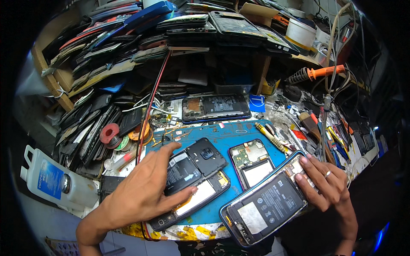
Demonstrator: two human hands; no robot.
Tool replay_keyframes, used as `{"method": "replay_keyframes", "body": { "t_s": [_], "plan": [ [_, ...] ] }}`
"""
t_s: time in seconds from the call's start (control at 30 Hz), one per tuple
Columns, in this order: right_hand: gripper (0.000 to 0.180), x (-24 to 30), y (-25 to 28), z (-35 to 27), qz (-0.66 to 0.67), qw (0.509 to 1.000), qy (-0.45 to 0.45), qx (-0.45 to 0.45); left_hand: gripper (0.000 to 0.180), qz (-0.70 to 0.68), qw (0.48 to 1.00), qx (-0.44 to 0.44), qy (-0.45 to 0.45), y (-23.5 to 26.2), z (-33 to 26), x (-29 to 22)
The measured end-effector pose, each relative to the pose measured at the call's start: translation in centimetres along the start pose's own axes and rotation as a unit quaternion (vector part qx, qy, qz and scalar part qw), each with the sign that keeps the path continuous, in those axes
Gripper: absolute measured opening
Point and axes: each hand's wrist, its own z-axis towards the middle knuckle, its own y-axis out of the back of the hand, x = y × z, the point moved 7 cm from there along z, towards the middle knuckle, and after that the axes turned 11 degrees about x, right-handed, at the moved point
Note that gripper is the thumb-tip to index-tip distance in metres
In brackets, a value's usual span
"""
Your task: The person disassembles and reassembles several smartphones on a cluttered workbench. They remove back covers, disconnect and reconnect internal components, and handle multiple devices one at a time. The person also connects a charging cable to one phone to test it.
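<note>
My left hand (143, 187) is on an opened phone (213, 187) at the left of the mat, its thumb laid over the phone and its index finger stretched along the far side. That phone shows a dark battery and a black cover piece (208, 154) with a camera window. My right hand (322, 183) grips the upper end of a second opened phone (267, 205), fingers on its exposed board. A large black battery fills its middle, and its lower end juts over the near bench edge. Between them lies a third phone body (250, 158) with a bare board and an unfilled battery bay.
Under the phones is a blue work mat (209, 130). Another opened phone (215, 107) lies behind it. Solder spools (110, 135) and a white jug (62, 179) stand left. Tools (318, 128) crowd the right, below an orange-handled soldering iron (324, 73). Phone parts (115, 55) fill the shelf.
</note>
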Motion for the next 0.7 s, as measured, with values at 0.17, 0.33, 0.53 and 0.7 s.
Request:
{"method": "replay_keyframes", "body": {
  "t_s": [0.17, 0.33, 0.53, 0.7],
  "plan": [
    [0.026, -0.1, 0.0, -0.7, -0.011, 1.0, -0.008, -0.009, 0.083, 0.005, 0.998, 0.003, 0.066, 0.5, 0.0, 1.7],
    [0.027, 0.0, 0.1, -1.0, -0.006, 1.0, -0.012, -0.006, 0.07, 0.026, 0.995, 0.004, 0.093, 0.9, -0.2, 2.1],
    [0.029, 0.1, 0.6, -0.7, 0.017, 0.999, -0.035, 0.012, 0.065, 0.033, 0.992, 0.009, 0.12, 1.4, -0.7, 2.6],
    [0.029, 0.2, 0.6, 0.1, 0.017, 0.999, -0.028, 0.015, 0.065, 0.054, 0.99, 0.034, 0.129, 1.5, -0.7, 3.0]
  ]
}}
